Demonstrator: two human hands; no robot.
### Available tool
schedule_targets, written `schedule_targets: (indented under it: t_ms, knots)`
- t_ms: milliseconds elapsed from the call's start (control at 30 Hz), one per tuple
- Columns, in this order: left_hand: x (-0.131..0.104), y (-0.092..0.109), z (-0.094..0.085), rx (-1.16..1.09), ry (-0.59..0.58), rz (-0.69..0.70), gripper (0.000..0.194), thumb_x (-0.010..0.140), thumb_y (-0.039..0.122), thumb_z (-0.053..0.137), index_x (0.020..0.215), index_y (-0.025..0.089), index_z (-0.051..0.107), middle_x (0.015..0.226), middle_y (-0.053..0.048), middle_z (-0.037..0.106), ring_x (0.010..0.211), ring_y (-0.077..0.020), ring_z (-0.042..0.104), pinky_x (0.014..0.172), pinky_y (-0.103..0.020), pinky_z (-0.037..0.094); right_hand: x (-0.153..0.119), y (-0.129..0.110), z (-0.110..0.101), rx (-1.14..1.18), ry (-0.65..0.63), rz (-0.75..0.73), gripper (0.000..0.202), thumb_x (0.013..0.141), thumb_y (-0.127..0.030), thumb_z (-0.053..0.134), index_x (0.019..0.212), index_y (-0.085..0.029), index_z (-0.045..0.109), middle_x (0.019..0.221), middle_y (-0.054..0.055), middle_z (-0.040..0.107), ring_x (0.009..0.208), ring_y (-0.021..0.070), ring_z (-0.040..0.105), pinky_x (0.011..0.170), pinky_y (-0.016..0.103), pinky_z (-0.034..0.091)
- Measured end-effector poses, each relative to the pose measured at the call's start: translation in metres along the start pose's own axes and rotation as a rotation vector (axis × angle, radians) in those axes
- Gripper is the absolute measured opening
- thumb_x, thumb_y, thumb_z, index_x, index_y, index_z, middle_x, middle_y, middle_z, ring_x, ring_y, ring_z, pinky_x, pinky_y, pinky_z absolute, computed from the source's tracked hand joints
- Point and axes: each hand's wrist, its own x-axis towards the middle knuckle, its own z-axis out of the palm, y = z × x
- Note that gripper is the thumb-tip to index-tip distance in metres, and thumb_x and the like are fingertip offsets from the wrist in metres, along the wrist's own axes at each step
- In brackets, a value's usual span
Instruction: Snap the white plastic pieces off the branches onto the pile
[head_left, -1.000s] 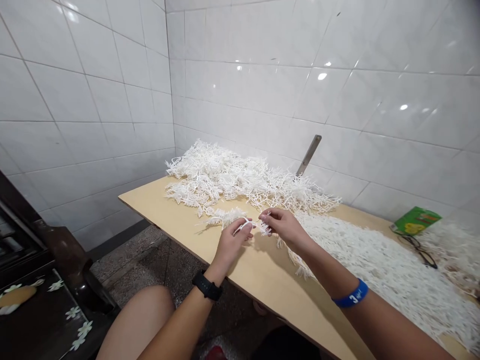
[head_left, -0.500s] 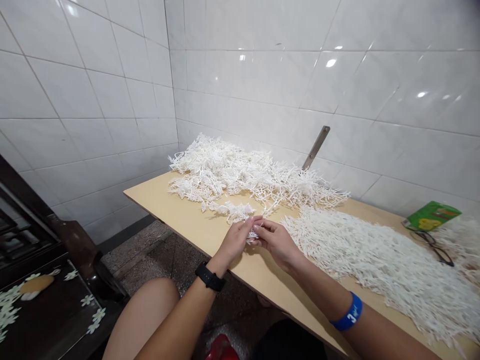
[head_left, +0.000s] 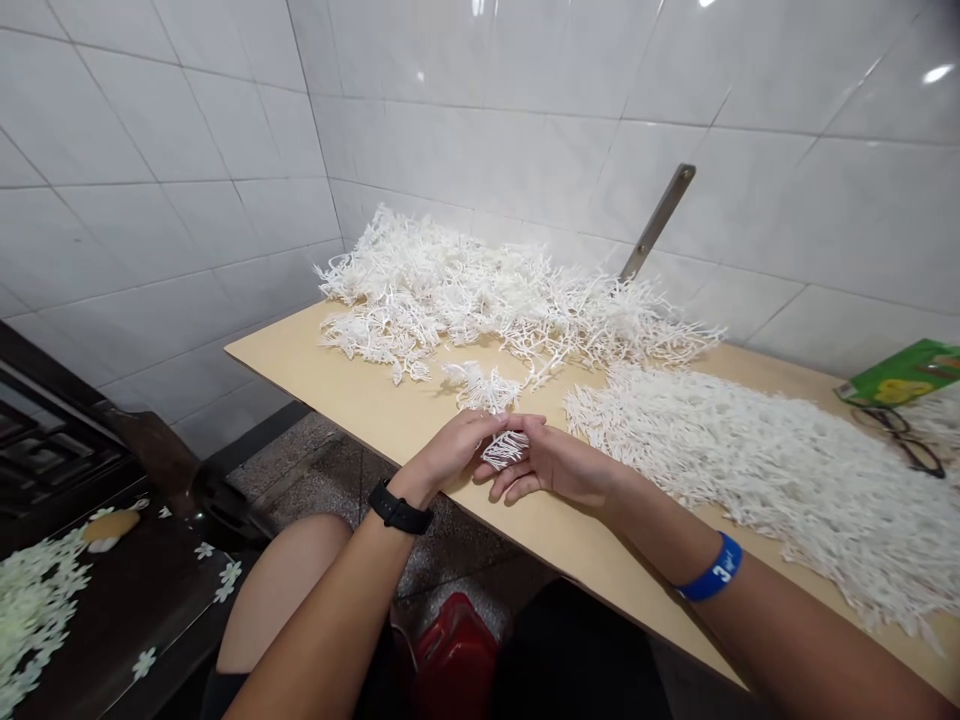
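Both hands meet over the near edge of the tan table (head_left: 281, 345). My left hand (head_left: 459, 447), with a black watch on its wrist, is closed on a small white branched plastic piece (head_left: 506, 449). Around the same piece curls my right hand (head_left: 551, 462), thumb and index finger against it, the other fingers spread beneath. Just beyond the fingertips lies a small white cluster (head_left: 484, 388). A large heap of tangled white branched pieces (head_left: 465, 285) covers the back of the table. To the right spreads a flat pile of white pieces (head_left: 750, 455).
A metal bracket (head_left: 658, 222) leans by the tiled wall. Glasses (head_left: 904, 440) and a green packet (head_left: 904, 375) lie at the right. At the lower left, a dark wooden chair (head_left: 97, 610) holds white flower shapes. A red object (head_left: 457, 655) stands below.
The view has tilted down and shifted. My right hand has opened out somewhat, its lower fingers now spread, and the white piece between the hands shows more fully.
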Motion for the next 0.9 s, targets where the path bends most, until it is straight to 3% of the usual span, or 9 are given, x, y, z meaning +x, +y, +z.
schedule_targets:
  t_ms: [100,200,333,400,500,600,700,767,900]
  knots:
    - [0.0,-0.001,-0.001,0.006,-0.074,-0.036,0.049,0.085,0.047,0.065,0.119,0.012,0.071,0.091,-0.013,0.076,0.062,-0.0154,0.066,0.063,-0.027,0.051,0.001,0.002,-0.005,-0.065,-0.035,0.032,0.05,0.086,-0.058,0.065,0.098,-0.009,0.067,0.095,0.015,0.074,0.072,0.0152,0.071,0.067,0.025,0.058]
    - [-0.001,0.0,-0.002,0.009,-0.14,-0.058,0.067,0.088,0.061,0.054,0.132,0.011,0.061,0.074,-0.011,0.074,0.048,-0.0151,0.061,0.055,-0.029,0.049,0.003,0.006,-0.005,-0.1,-0.061,0.016,0.044,0.086,-0.052,0.068,0.09,-0.007,0.068,0.083,0.013,0.073,0.067,0.0147,0.069,0.064,0.025,0.056]
    - [-0.003,0.003,-0.001,0.108,-0.184,0.043,0.089,0.078,0.075,0.055,0.145,0.017,0.048,0.093,-0.015,0.075,0.063,-0.0195,0.068,0.063,-0.032,0.051,0.006,0.011,0.002,-0.053,0.06,-0.125,0.042,0.085,-0.053,0.068,0.077,-0.013,0.067,0.067,0.005,0.068,0.057,0.0128,0.063,0.058,0.025,0.053]
    - [-0.002,0.003,0.0,0.164,-0.155,0.062,0.086,0.076,0.07,0.064,0.145,0.021,0.047,0.111,-0.017,0.073,0.062,-0.0165,0.067,0.063,-0.03,0.051,0.007,0.012,0.006,-0.043,0.11,-0.178,0.043,0.084,-0.056,0.067,0.074,-0.014,0.066,0.064,0.004,0.066,0.054,0.0121,0.06,0.055,0.025,0.052]
    - [0.0,-0.001,0.002,0.104,-0.03,0.104,0.063,0.086,0.062,0.057,0.131,0.018,0.062,0.126,-0.019,0.066,0.069,-0.0159,0.069,0.066,-0.029,0.053,0.008,0.012,0.011,-0.085,0.12,-0.17,0.046,0.082,-0.06,0.066,0.075,-0.015,0.065,0.064,0.004,0.066,0.054,0.0127,0.06,0.054,0.025,0.051]
    - [0.001,-0.005,0.001,0.082,0.01,0.073,0.059,0.09,0.058,0.053,0.126,0.013,0.065,0.094,-0.015,0.075,0.06,-0.0162,0.067,0.058,-0.028,0.053,0.007,0.01,0.012,-0.139,0.104,-0.155,0.047,0.082,-0.061,0.066,0.077,-0.014,0.066,0.065,0.005,0.067,0.055,0.0124,0.059,0.054,0.025,0.05]
    - [0.001,-0.005,-0.001,0.143,-0.023,0.011,0.064,0.092,0.058,0.049,0.132,0.009,0.061,0.048,-0.001,0.059,0.043,-0.0149,0.059,0.048,-0.025,0.047,0.005,0.006,0.008,-0.142,0.042,-0.146,0.049,0.082,-0.062,0.066,0.078,-0.013,0.067,0.072,0.007,0.069,0.06,0.0125,0.062,0.058,0.024,0.052]
    - [0.0,-0.002,-0.002,0.154,-0.064,0.017,0.065,0.094,0.058,0.046,0.135,0.009,0.058,0.043,0.002,0.052,0.044,-0.0151,0.059,0.051,-0.026,0.048,0.002,0.002,0.004,-0.078,0.019,-0.118,0.056,0.081,-0.069,0.061,0.085,-0.013,0.069,0.08,0.009,0.07,0.065,0.0139,0.064,0.059,0.024,0.053]
    - [-0.001,0.003,-0.001,0.198,-0.093,0.062,0.06,0.093,0.055,0.05,0.135,0.013,0.059,0.049,0.0,0.057,0.05,-0.0143,0.06,0.061,-0.027,0.05,-0.001,-0.003,-0.002,0.004,0.025,-0.062,0.065,0.08,-0.076,0.054,0.099,-0.016,0.068,0.089,0.01,0.071,0.069,0.0162,0.066,0.056,0.026,0.054]
